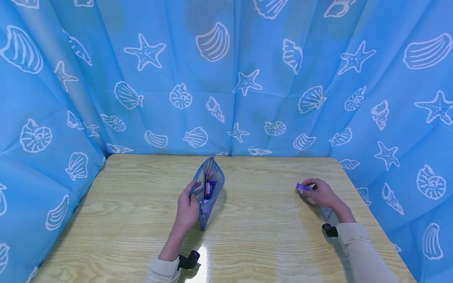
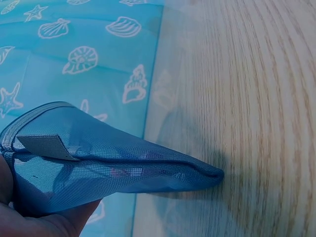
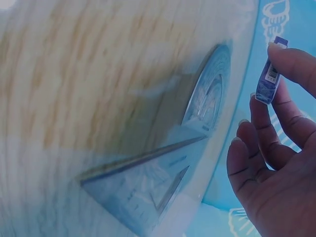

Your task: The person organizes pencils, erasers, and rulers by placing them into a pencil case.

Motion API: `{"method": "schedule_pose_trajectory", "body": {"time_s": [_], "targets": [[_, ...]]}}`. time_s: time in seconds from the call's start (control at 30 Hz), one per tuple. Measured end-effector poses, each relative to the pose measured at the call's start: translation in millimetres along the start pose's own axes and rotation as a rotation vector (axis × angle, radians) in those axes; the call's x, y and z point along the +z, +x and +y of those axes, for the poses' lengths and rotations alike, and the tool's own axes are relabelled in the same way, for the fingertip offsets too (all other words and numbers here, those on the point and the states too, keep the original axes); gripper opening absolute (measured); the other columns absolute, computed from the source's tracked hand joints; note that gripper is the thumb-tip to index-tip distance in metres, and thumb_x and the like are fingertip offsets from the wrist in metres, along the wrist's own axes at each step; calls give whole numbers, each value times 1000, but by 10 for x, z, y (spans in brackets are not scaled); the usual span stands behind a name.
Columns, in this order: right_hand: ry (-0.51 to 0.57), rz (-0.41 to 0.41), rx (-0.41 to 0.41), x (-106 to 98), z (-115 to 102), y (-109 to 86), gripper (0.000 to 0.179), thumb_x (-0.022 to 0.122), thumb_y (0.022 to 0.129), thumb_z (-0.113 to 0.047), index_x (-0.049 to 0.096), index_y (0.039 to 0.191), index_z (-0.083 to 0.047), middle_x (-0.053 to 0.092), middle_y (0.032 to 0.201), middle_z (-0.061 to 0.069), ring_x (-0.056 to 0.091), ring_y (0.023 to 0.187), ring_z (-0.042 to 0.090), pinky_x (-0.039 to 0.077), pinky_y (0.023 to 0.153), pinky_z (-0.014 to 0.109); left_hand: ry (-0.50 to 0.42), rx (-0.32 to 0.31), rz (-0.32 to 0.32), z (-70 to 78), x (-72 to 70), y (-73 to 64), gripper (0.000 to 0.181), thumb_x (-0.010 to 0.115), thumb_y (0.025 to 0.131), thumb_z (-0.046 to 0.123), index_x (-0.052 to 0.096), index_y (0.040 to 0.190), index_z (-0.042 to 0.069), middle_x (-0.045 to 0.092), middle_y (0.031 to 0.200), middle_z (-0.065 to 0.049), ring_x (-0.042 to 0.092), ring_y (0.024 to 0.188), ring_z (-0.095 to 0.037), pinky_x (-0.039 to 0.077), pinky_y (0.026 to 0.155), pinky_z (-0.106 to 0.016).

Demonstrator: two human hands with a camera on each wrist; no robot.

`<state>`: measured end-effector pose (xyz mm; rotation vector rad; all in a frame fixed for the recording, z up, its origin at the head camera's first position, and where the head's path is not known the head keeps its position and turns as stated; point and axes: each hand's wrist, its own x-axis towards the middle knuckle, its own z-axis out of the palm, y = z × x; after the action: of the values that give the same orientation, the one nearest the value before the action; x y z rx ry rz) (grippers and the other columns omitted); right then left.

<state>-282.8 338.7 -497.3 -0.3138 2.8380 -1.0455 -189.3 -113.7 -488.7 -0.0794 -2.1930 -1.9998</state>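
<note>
Left fingers [image 1: 190,187] curled, right fingers [image 3: 292,119] pinched

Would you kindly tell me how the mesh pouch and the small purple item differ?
Size: the mesh pouch is far larger than the purple item.
Look: the pouch is blue, see-through mesh; the purple item has a white label.
Pose: the left hand holds the pouch's open edge, while the right hand pinches the purple item.
Shared: each is in a hand.
</note>
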Motion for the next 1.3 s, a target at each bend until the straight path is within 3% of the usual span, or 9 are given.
{"method": "schedule_pose_trajectory", "body": {"time_s": [0.53,1.3], "targets": [[56,-27,-39,178,-102,67,30,71,94,-15,65,114,6,64,115,24,57,88,21,51,66,27,12,-1,16,-19,-3,2,53,26,99,-11,30,153,-12,46,149,-32,51,134,-48,48,109,-55],[119,-131,-141,641,-659,245,26,72,93,-15,66,114,-2,64,112,18,58,91,23,52,68,29,18,-1,7,18,-20,-2,54,26,100,-10,29,154,-11,45,150,-31,50,135,-47,46,111,-56]]}}
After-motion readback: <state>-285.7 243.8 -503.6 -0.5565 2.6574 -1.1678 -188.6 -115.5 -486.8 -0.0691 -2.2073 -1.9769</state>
